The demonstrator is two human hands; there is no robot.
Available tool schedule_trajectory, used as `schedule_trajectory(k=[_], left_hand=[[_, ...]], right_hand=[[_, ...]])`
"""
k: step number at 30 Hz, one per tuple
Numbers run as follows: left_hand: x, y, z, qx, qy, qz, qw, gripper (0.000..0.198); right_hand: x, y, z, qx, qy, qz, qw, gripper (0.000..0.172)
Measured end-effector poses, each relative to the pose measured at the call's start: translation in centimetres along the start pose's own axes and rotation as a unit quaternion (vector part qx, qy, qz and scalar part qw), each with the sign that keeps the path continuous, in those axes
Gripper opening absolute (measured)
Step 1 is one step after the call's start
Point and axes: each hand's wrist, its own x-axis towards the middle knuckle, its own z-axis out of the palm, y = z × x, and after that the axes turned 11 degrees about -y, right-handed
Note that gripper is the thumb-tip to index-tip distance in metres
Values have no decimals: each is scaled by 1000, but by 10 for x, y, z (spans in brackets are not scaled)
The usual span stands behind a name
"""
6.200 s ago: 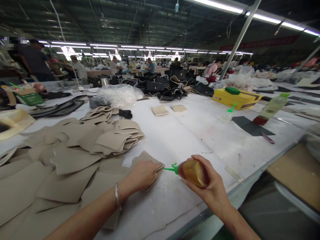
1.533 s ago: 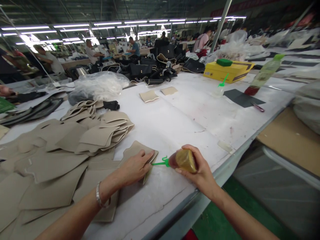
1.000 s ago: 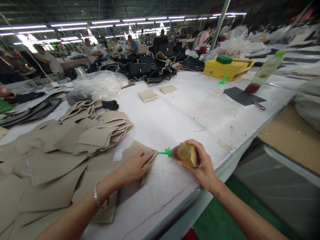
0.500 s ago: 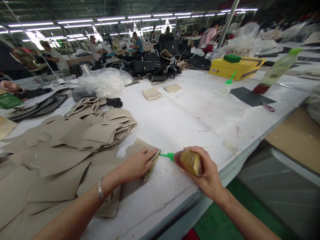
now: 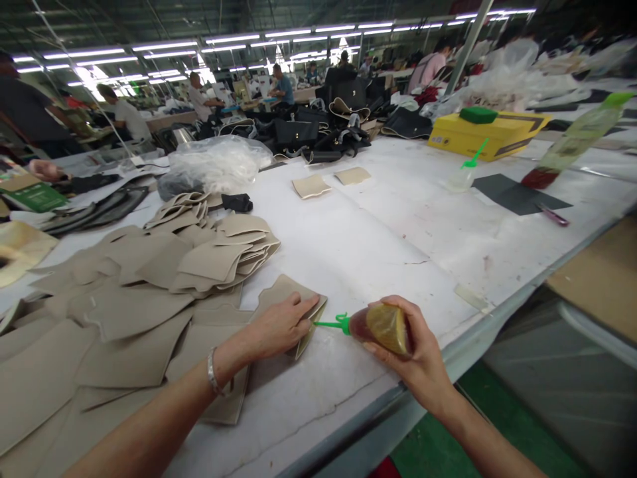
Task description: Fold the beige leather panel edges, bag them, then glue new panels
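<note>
My right hand (image 5: 418, 352) is wrapped round a squeeze bottle (image 5: 381, 328) of amber liquid, tipped on its side. Its thin green nozzle (image 5: 332, 324) points left, with the tip at the edge of a taupe leather-like piece (image 5: 283, 289). On that piece rests my left hand (image 5: 283, 323), index finger stretched along the edge and the other fingers bent round it; the thumb is hidden. A second layer shows beneath the edge. A heap of similar taupe pieces (image 5: 134, 312) spreads to the left of my left hand.
Two small beige pieces (image 5: 311, 186) lie farther back on the white table (image 5: 368, 239). At the right stand a yellow box (image 5: 488, 138), a small green-tipped bottle (image 5: 462, 176) and a tilted clear bottle (image 5: 572, 146). Black bags (image 5: 298, 129) and clear plastic (image 5: 219, 162) are behind. People work beyond.
The nozzle tip has moved down along the edge of the taupe piece, toward the lower layer. The whole view has shifted slightly, with things appearing farther right.
</note>
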Motion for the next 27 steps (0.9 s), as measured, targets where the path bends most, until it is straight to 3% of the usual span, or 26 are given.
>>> schedule_trajectory(k=[3,10,15,17,21,24,27], left_hand=[[1,0,2,2,7,-3,1000,53],[1,1,5,3,18,-8,1000,56],[-1,3,4,-9,19,-10,1000,55],[-1,2,4,-19,21,-9,1000,55],[0,-1,3,-42,26,-5,999,56],[-1,-1,0,-61,32,1,998,56],[-5,2,-3,-93,36,-2,995,51]], right_hand=[[-4,-3,2,13,2,17,1000,56],[-16,-13,9,67,-61,53,994,56],[-20,-24,11,169,-52,127,976,60],[-19,-27,9,277,-45,178,943,63],[-10,-23,-1,476,9,252,843,57],[2,-14,-13,554,94,275,780,44],[14,-8,-27,595,148,265,744,42]])
